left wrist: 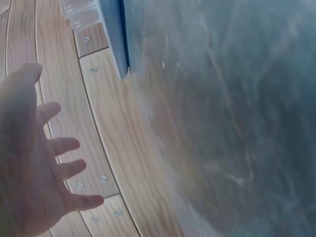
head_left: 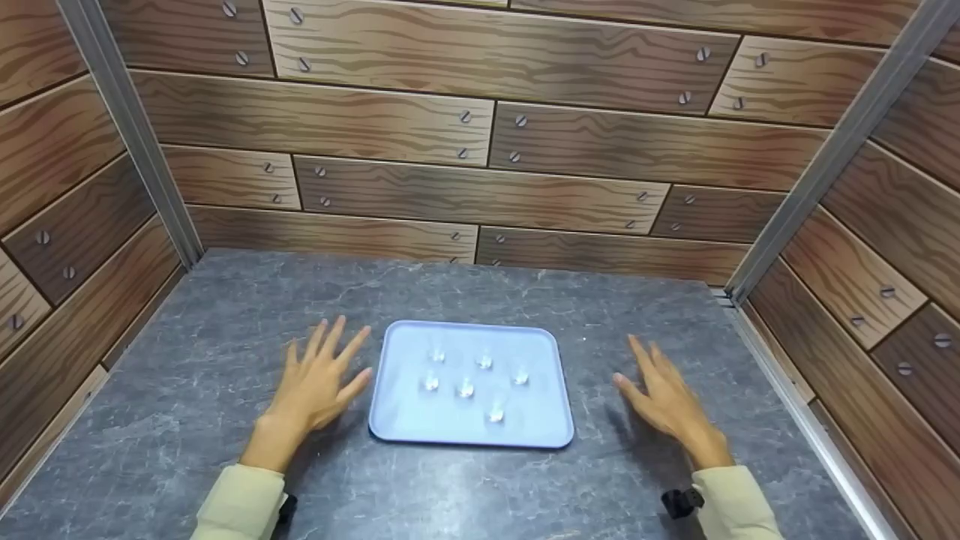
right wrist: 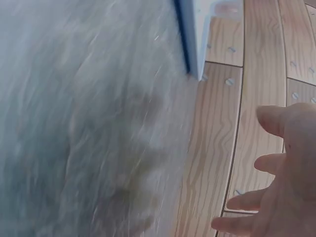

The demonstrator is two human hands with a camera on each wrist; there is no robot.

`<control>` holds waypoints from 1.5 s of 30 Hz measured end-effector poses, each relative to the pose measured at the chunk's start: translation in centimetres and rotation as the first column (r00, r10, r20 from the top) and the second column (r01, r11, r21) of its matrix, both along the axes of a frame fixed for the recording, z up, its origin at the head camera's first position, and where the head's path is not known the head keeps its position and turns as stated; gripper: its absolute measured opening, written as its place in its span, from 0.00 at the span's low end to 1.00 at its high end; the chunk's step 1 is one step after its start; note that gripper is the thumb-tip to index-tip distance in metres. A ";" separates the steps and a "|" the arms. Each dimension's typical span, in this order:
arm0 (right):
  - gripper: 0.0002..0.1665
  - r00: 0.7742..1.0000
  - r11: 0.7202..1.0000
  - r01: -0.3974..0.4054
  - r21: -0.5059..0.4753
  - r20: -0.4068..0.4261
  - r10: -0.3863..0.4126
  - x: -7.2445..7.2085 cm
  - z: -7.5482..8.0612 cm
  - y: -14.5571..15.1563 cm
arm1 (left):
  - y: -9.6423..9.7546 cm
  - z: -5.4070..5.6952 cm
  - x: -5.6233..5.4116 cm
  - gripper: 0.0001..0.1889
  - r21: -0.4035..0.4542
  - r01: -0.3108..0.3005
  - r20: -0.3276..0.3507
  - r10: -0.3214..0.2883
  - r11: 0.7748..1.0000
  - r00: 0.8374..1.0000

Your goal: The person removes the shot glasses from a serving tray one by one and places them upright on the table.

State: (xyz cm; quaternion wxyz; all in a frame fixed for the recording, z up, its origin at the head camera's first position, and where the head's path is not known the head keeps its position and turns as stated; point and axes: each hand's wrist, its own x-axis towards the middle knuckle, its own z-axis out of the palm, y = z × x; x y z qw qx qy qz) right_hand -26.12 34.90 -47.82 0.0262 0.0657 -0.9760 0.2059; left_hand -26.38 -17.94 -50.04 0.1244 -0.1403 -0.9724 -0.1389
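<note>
A light blue tray (head_left: 420, 421) lies flat on the grey table, between the two hands. On it stand several small clear objects that look like transparent cups (head_left: 466, 388); the left wrist view catches two or so of these clear cups (left wrist: 85, 17) above the tray's edge (left wrist: 114, 39). To the left of the tray is the left hand (head_left: 309, 386), fingers spread and straight, holding nothing. The right hand (head_left: 666, 401) hovers over the table right of the tray, fingers extended and apart from it. Neither hand touches the tray or the cups.
The grey marbled table (head_left: 480, 495) extends around the tray on every side. Wood-patterned panels (head_left: 480, 127) rise at the back and both sides, with metal posts (head_left: 825, 150) at the corners. A dark wrist device (head_left: 681, 502) sits by the right sleeve.
</note>
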 end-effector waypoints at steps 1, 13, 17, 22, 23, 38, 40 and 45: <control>0.47 1.000 1.000 -0.019 -0.023 -0.011 0.019 0.0 0.1 -0.1 | 0.1 0.0 -0.1 0.33 -0.014 0.016 -0.004 -0.016 1.000 1.000; 0.42 0.974 0.965 -0.198 -0.173 -0.147 0.173 -0.3 0.7 -2.3 | 1.4 -0.1 -1.4 0.32 -0.147 0.171 0.057 -0.164 0.974 0.985; 0.41 0.969 0.960 -0.217 -0.179 -0.156 0.191 -0.2 0.9 -3.1 | 1.8 -0.5 -1.8 0.32 -0.189 0.127 0.051 -0.120 0.974 0.991; 0.40 0.967 0.956 -0.229 -0.183 -0.154 0.202 -0.2 1.2 -4.1 | 2.2 -1.0 -2.1 0.33 -0.228 0.074 0.044 -0.065 0.971 0.997; 0.40 0.966 0.954 -0.233 -0.187 -0.155 0.206 -0.1 1.3 -4.3 | 2.3 -1.1 -2.1 0.33 -0.232 0.073 0.041 -0.065 0.970 0.997; 0.35 0.951 0.929 -0.302 -0.214 -0.131 0.279 0.7 2.2 -6.2 | 2.4 -1.3 -2.8 0.32 -0.197 0.089 0.143 -0.061 0.976 0.988; 0.35 0.951 0.928 -0.302 -0.219 -0.132 0.278 0.8 2.2 -6.5 | 2.5 -1.2 -3.1 0.32 -0.186 0.083 0.126 -0.060 0.979 0.990; 0.31 0.937 0.914 -0.345 -0.214 -0.143 0.320 0.7 2.4 -7.0 | 2.9 -1.2 -3.5 0.32 -0.180 0.068 0.126 -0.045 0.981 0.991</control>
